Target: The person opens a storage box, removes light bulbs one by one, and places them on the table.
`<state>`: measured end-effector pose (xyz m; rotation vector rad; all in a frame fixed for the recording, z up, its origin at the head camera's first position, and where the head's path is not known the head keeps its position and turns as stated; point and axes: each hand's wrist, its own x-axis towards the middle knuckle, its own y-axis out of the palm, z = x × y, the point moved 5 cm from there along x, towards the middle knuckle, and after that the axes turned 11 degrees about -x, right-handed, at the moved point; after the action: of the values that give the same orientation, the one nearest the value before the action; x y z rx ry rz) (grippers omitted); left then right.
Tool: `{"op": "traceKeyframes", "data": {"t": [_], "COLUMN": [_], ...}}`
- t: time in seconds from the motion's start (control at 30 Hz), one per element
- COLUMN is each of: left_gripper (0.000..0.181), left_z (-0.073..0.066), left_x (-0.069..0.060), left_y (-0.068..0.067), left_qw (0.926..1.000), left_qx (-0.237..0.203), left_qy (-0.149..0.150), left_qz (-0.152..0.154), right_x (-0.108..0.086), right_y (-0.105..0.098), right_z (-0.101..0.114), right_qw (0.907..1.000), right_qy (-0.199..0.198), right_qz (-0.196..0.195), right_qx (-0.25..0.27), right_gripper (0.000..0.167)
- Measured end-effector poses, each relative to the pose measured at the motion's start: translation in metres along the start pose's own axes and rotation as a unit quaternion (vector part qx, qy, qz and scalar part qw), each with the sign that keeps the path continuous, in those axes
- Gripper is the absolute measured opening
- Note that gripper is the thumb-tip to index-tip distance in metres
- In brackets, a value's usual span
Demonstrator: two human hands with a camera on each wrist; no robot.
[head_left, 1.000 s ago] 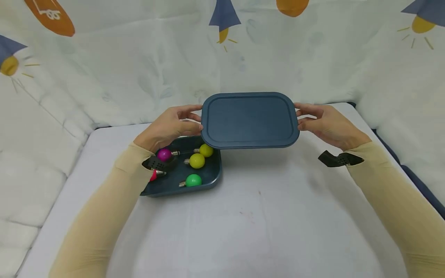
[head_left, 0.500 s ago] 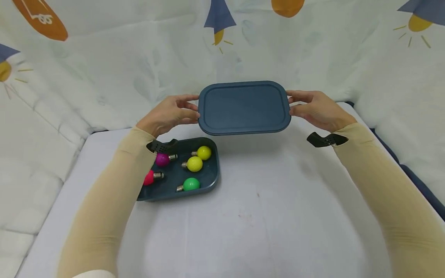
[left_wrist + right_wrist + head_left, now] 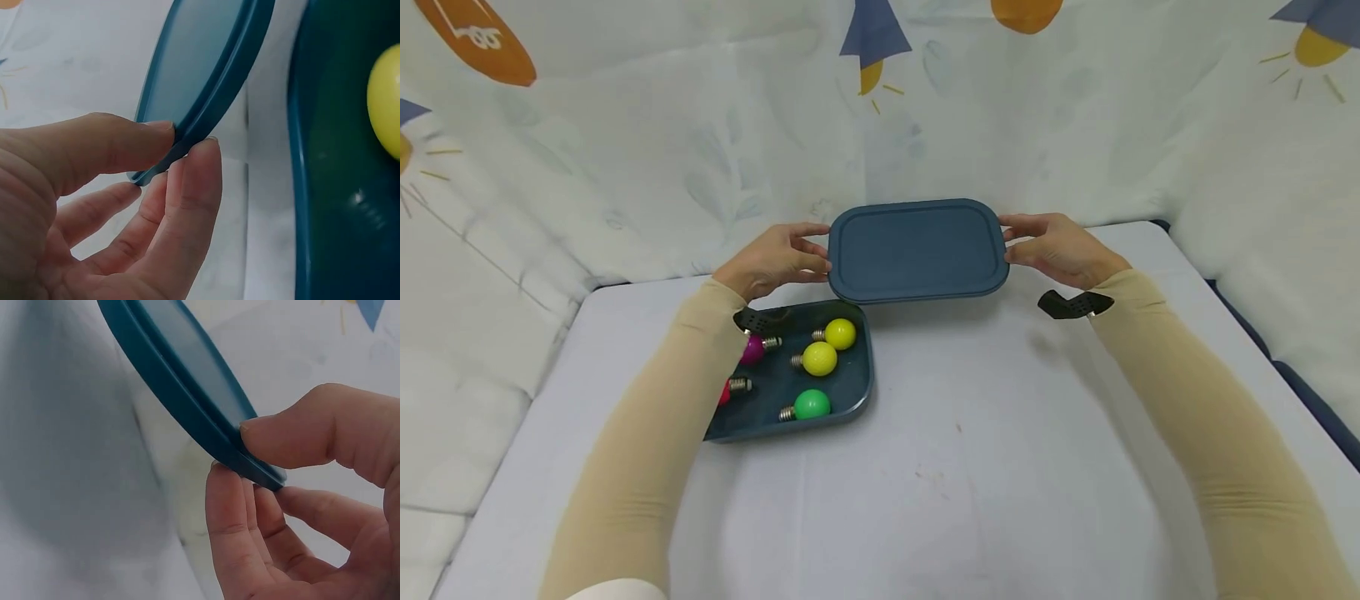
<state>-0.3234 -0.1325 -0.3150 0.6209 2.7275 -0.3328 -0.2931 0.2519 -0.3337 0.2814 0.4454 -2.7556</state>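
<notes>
A dark blue rounded rectangular lid [image 3: 919, 252] is held level above the far part of the table. My left hand [image 3: 775, 261] pinches its left end; in the left wrist view the thumb lies on top of the lid [image 3: 194, 62] and fingertips touch beneath. At the right end my right hand [image 3: 1063, 250] pinches the rim, thumb over the lid [image 3: 187, 387] in the right wrist view. Below my left wrist stands a matching tray [image 3: 863, 392] with yellow bulbs [image 3: 820, 358], a green bulb [image 3: 812, 404], a purple bulb [image 3: 752, 350] and a red bulb [image 3: 726, 393].
White cloth covers the table [image 3: 925, 500]. A pale fabric wall [image 3: 700, 125] with printed rockets rises behind it and along both sides. My left forearm hides the tray's left part.
Over the last second the lid rose, then came down again, and shifted slightly left. Both hands kept hold of it, the right hand moving leftward with it. The tray stands in about the same place.
</notes>
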Motion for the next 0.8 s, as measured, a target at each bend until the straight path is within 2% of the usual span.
{"op": "traceKeyframes", "data": {"t": [0.3, 0.53, 0.8], "left_gripper": [0.073, 0.070, 0.069], "left_z": [0.008, 0.008, 0.019], "left_x": [0.006, 0.012, 0.014], "left_y": [-0.001, -0.001, 0.003], "left_qw": [0.9998, 0.9997, 0.9986], "left_qx": [0.001, 0.015, 0.032], "left_qy": [-0.019, -0.017, -0.041], "left_qz": [-0.001, -0.001, 0.006], "right_x": [0.012, 0.018, 0.022], "right_y": [0.011, 0.012, 0.016], "right_z": [-0.017, -0.021, -0.032], "right_qw": [0.9996, 0.9993, 0.9988], "right_qy": [0.024, 0.034, 0.040], "right_qz": [0.014, 0.011, 0.021], "right_qx": [0.007, -0.008, -0.020], "right_gripper": [0.073, 0.073, 0.074]}}
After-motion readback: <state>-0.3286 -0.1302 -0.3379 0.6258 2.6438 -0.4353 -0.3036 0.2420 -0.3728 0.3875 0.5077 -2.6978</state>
